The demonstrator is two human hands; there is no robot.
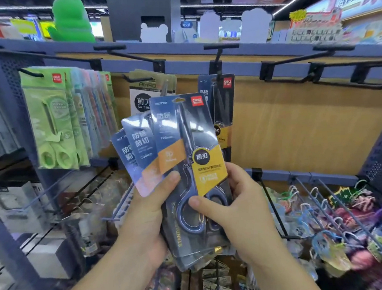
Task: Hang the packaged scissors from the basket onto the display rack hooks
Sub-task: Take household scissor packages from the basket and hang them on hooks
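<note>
While my left hand (149, 207) clamps the fanned packs (137, 149), my right hand (233, 205) pinches the front pack (184, 127) — below the rack hook (218, 58).

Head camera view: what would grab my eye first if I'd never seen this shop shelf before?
Dead centre, a fan of dark blue scissor packs is held up by the left hand and right hand. Left of them hang pale green scissor packs; upper right, bare black hooks stick out.
</note>
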